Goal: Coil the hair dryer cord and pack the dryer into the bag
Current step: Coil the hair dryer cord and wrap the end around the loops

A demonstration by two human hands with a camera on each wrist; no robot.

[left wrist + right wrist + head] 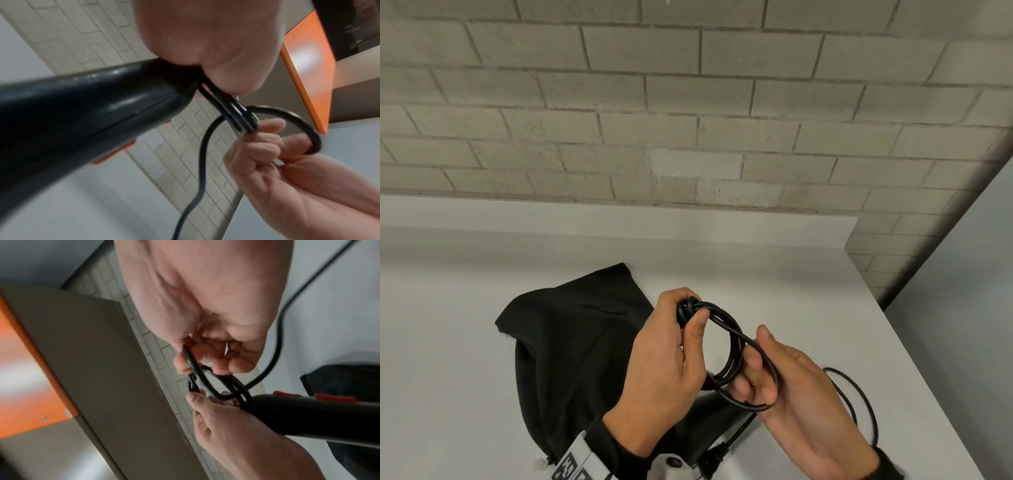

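Note:
A black hair dryer [82, 113] with red-orange buttons [115, 151] is held above the table; in the head view my hands hide most of it. My left hand [671, 342] grips the end of its handle and pinches several loops of the black cord [726, 329] against it. My right hand [760, 377] sits just right of it, fingers curled through the newest loop. The loose cord [859, 404] trails over the table to the right. In the right wrist view the coil [205, 386] lies between both hands beside the dryer [308, 415]. The black fabric bag [571, 342] lies under my left hand.
The white table [756, 260] stands against a pale brick wall [688, 102]; its right edge runs diagonally close to my right hand. The cord's plug [717, 455] lies near the front edge. An orange panel [304, 73] shows overhead in the wrist views.

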